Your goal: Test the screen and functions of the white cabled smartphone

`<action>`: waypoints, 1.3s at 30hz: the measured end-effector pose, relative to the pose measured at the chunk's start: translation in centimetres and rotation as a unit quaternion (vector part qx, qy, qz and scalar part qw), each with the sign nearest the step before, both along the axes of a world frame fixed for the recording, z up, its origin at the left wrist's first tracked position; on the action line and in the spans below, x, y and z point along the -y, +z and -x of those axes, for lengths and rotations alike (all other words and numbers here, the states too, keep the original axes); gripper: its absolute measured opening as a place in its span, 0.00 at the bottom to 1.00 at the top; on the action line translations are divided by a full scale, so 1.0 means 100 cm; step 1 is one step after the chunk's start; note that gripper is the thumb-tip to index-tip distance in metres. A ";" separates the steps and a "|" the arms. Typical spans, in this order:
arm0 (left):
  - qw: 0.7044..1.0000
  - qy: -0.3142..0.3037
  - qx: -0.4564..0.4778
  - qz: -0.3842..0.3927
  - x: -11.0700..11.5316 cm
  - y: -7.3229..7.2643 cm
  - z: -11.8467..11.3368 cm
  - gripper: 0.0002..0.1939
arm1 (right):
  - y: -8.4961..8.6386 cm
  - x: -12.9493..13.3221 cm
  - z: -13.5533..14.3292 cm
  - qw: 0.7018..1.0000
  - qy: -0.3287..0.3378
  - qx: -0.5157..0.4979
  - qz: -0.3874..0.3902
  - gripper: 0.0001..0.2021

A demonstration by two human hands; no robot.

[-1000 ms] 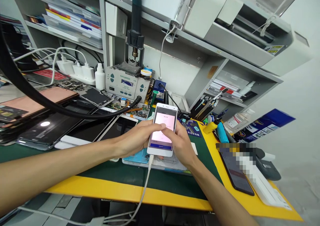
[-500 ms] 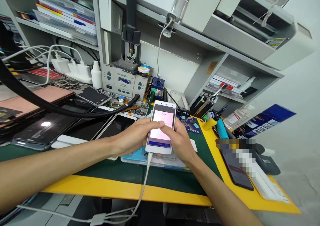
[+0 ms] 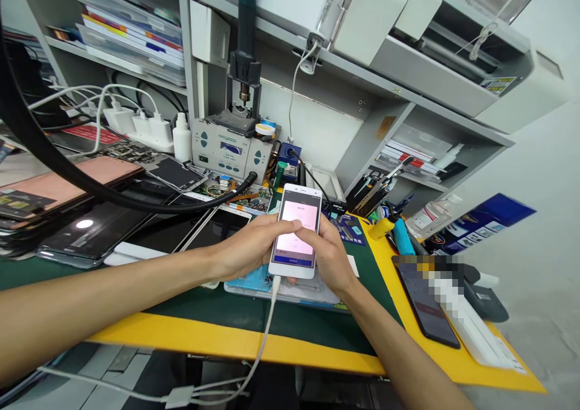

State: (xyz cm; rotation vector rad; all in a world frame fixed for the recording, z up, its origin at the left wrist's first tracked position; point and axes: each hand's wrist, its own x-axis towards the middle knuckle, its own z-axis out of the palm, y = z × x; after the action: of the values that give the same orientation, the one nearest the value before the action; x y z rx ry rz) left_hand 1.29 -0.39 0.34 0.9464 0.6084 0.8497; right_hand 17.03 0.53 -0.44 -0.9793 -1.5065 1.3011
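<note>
A white smartphone (image 3: 295,271) is held upright between both hands above the bench, its screen lit with a pink panel and a blue bar. My left hand (image 3: 247,244) is closed around its left edge, with the thumb over the screen. Round the right edge wraps my right hand (image 3: 330,250), its thumb also over the screen, close to the left thumb. The other fingers are mostly hidden behind the phone. A white charging cable (image 3: 267,325) is plugged into the bottom of the phone and hangs past the bench edge. Beneath the hands lies a clear and blue flat case (image 3: 254,282).
Several phones (image 3: 86,229) and opened phone parts lie at left. Behind stands a grey soldering station (image 3: 226,150), and a black hose (image 3: 136,201) arcs across the left side. On the right are a dark phone (image 3: 426,307), a yellow bottle (image 3: 381,227) and a white box (image 3: 480,331).
The whole view has shifted slightly, so the scene sits a little further right. Both hands keep their hold on the phone, and the thumbs stay over the screen.
</note>
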 end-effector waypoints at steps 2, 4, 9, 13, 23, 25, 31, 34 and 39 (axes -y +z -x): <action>1.000 0.002 0.000 0.003 0.001 0.000 0.000 0.16 | -0.001 0.000 -0.001 1.000 0.001 0.001 0.000 0.15; 1.000 0.003 -0.002 0.004 0.001 0.000 0.000 0.16 | -0.002 -0.001 -0.001 1.000 0.002 0.003 -0.004 0.15; 1.000 -0.005 0.003 -0.001 -0.001 -0.002 0.001 0.17 | -0.004 -0.001 -0.003 1.000 0.008 0.008 -0.004 0.14; 1.000 -0.008 -0.003 -0.007 0.000 -0.001 0.001 0.17 | -0.004 -0.001 -0.002 1.000 0.001 0.022 -0.018 0.15; 1.000 0.000 0.007 0.005 0.000 -0.002 0.001 0.15 | -0.003 -0.002 -0.002 1.000 0.014 0.019 -0.020 0.14; 1.000 0.004 0.006 0.008 0.000 -0.001 0.001 0.14 | -0.002 -0.001 -0.002 0.999 0.013 0.022 -0.021 0.14; 1.000 0.006 0.005 0.010 0.001 0.001 0.000 0.14 | 0.001 0.001 -0.001 0.999 0.011 0.024 -0.021 0.12; 1.000 0.004 0.004 0.004 0.001 -0.001 0.001 0.15 | 0.001 0.001 -0.001 1.000 0.011 0.024 -0.011 0.13; 1.000 -0.007 0.000 -0.012 -0.002 -0.006 0.002 0.16 | 0.000 0.001 -0.002 0.999 0.009 0.033 -0.011 0.15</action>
State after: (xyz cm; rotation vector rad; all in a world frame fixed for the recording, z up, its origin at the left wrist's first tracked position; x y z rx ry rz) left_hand 1.10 -0.21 -0.26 0.9709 0.5927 0.8453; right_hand 17.20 0.45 -0.40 -1.0048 -1.5798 1.2727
